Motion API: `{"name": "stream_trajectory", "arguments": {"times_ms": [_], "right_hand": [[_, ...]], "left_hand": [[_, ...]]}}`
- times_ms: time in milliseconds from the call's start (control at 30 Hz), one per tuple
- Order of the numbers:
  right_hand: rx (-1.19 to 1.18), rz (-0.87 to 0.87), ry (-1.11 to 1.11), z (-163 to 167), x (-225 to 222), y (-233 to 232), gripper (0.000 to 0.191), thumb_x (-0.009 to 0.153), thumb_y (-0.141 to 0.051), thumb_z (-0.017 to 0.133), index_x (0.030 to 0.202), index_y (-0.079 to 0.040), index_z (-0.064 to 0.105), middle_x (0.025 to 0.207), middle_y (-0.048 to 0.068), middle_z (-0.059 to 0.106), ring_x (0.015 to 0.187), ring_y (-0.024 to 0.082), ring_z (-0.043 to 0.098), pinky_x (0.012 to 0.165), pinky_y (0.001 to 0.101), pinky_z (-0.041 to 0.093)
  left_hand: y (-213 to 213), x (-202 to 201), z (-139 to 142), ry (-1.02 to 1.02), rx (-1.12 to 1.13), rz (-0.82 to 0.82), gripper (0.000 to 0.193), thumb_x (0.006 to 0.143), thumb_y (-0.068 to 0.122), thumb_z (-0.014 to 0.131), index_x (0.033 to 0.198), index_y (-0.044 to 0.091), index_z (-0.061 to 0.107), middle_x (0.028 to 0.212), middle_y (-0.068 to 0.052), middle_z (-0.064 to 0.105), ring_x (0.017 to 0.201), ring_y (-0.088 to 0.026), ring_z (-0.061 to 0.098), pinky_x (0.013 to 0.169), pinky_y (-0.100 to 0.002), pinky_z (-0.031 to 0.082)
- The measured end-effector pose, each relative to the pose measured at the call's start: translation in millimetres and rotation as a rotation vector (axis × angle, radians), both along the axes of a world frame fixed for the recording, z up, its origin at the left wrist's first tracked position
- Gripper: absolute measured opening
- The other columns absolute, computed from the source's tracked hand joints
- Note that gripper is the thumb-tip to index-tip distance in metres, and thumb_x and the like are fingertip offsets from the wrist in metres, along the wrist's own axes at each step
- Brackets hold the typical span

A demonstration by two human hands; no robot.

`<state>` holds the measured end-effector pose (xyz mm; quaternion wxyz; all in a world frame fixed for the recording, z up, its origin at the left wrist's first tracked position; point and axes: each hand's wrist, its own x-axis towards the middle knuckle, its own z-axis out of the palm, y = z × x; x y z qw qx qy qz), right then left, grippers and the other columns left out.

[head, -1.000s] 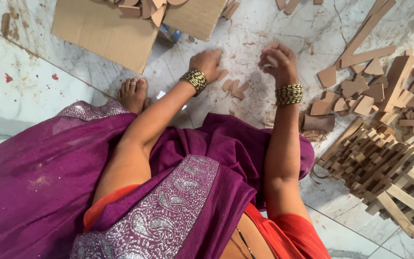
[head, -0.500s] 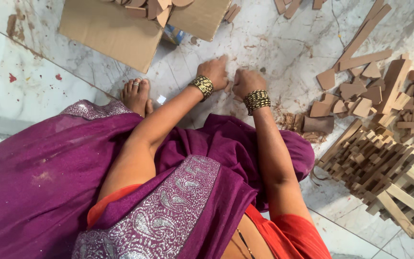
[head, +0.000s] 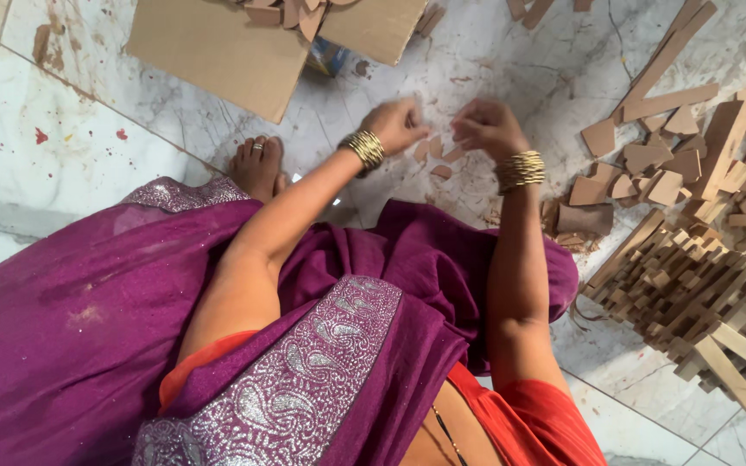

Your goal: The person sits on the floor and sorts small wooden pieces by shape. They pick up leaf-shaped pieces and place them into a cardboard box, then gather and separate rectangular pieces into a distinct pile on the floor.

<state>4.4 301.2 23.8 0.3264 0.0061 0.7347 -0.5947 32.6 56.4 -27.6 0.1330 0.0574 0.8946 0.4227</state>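
Marble floor (head: 71, 112), white with grey veins and a few red specks, formed the ground throughout. Purple cloth (head: 88, 328) with a silver patterned border covered the lower left, spread over the seated person's lap; a bare foot (head: 258, 164) with a toe ring showed just beyond its upper edge. Flat cardboard sheet (head: 218, 47) lay at the top left, a heap of small brown pieces resting on its far end. Left hand (head: 397, 123), gold bangles at the wrist, was held just above the floor, fingers curled inward; whether they pinched anything could not be told. Small wood chips (head: 435, 154) lay on the floor between and just below the two hands, three or four flat pale-brown bits close together. Right hand (head: 487, 128), also with gold bangles, was held near the left one, the two apart by a narrow gap, fingers bent and drawn together; any piece inside them was hidden. Loose wood offcuts (head: 649, 164), flat and irregular, lay scattered to the right, with longer strips above them. Stack of wooden sticks (head: 692, 293), laid crosswise in layers, stood at the far right near the knee.
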Motion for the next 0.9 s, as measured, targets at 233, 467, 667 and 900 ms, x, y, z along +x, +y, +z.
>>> {"name": "stream_trajectory", "arguments": {"times_ms": [233,467,667,900], "right_hand": [[0.721,0.251,0.423,-19,26,-39,0.031,0.069,-0.021,0.088,0.092,-0.014,0.068,0.085,0.008,0.075,0.081,0.026,0.072,0.070,0.0429,0.055],[0.776,0.255,0.591,-26,34,-56,0.038,0.073,-0.027,0.090,0.099,-0.014,0.066,0.098,0.011,0.069,0.089,0.034,0.069,0.073,0.0493,0.053],[0.006,0.083,0.125,-24,13,-25,0.025,0.087,-0.013,0.080,0.108,-0.011,0.067,0.088,0.005,0.071,0.080,0.017,0.070,0.066,0.0317,0.057],[-0.755,-0.231,-0.055,22,0,43,0.031,0.100,-0.014,0.067,0.129,-0.009,0.056,0.108,0.009,0.071,0.101,0.020,0.073,0.078,0.0300,0.060]], "left_hand": [[31,30,3,-0.007,-0.283,-0.046,0.037,0.082,0.032,0.075,0.105,0.009,0.056,0.089,-0.015,0.071,0.088,-0.039,0.069,0.073,-0.053,0.054],[29,24,8,-0.136,-0.237,0.033,0.031,0.077,0.032,0.076,0.094,0.011,0.061,0.092,-0.014,0.072,0.091,-0.036,0.070,0.077,-0.050,0.055],[13,8,0,-0.253,0.055,0.017,0.021,0.081,0.026,0.072,0.092,0.007,0.071,0.083,-0.011,0.075,0.079,-0.025,0.076,0.073,-0.038,0.060],[-5,-7,1,-0.664,1.145,0.048,0.016,0.086,0.016,0.058,0.097,0.006,0.062,0.091,-0.002,0.074,0.080,-0.016,0.074,0.066,-0.032,0.065]]}}
